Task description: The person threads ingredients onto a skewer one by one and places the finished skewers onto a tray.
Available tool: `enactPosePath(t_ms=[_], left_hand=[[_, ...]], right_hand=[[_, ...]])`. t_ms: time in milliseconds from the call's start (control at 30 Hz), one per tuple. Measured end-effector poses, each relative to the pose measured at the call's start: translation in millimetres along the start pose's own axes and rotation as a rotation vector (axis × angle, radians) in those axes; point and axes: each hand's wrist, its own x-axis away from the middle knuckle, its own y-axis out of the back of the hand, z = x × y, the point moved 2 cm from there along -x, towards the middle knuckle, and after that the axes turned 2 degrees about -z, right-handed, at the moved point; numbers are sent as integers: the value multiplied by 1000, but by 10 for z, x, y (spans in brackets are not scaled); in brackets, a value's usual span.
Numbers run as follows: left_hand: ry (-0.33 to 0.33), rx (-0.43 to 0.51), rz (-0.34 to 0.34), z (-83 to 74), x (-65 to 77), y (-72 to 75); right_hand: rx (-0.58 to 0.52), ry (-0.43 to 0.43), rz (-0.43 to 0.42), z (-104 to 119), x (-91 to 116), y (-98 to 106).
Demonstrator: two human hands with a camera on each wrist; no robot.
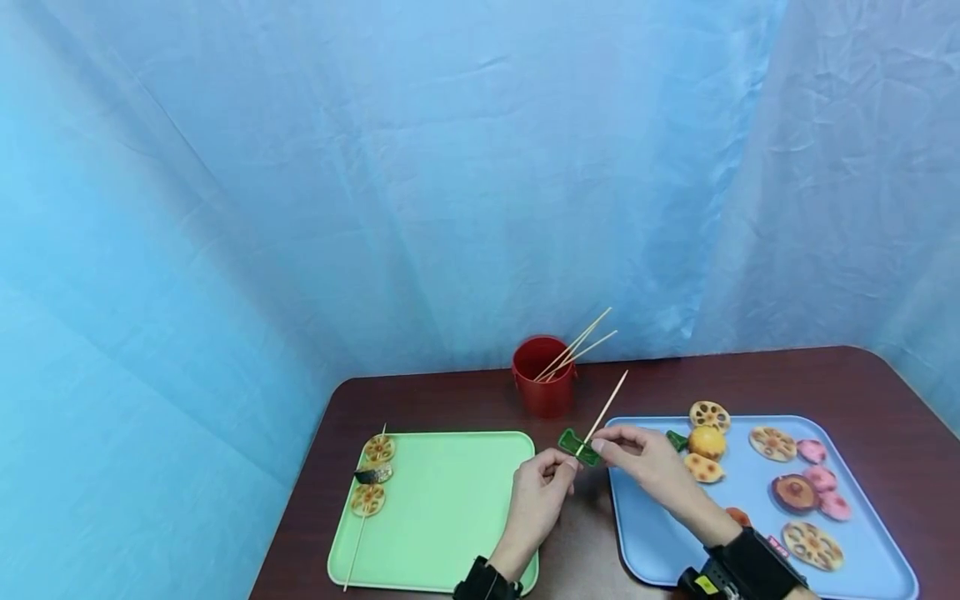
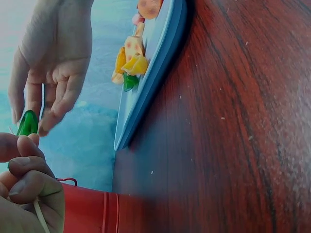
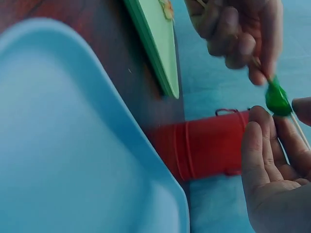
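Note:
Between both hands is a wooden skewer [image 1: 609, 403] with a green pepper piece [image 1: 569, 441] on it, its tip slanting up and right. My left hand [image 1: 538, 502] grips the skewer just below the pepper, fingers curled round it. The thumb and fingers of my right hand [image 1: 660, 477] pinch the pepper piece from the other side. In the right wrist view, the pepper [image 3: 277, 99] sits between the two hands, with the skewer [image 3: 300, 129] passing by the right thumb. The left wrist view shows the lower skewer [image 2: 41, 216] emerging from the left hand.
A green tray [image 1: 442, 517] on the left bears a loaded skewer with lotus root slices [image 1: 368, 500]. A blue tray [image 1: 660, 554] on the right holds several toy food pieces, including a mushroom [image 1: 795, 493]. Behind stands a red bucket [image 1: 545, 398] with several skewers.

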Motion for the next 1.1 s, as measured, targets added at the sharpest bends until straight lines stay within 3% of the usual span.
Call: enactPosePath(t_ms=[133,267,433,600,900,1100], left_hand=[[-19,14,-17,10,9,41],[-22,5,-27,42,18,88],[-5,8,-26,79,31,121],[12,14,-22,90,42,149],[26,9,-26,122,39,163],[46,17,-26,121,49,151]], right_hand=[[86,55,-41,49,-22,196],[277,131,-62,71,-46,403],[536,175,14,48,-65,609],[747,298,88,-3,-48,751],[888,399,205,-189,-5,831],[987,362,208,-250,-10,815]])
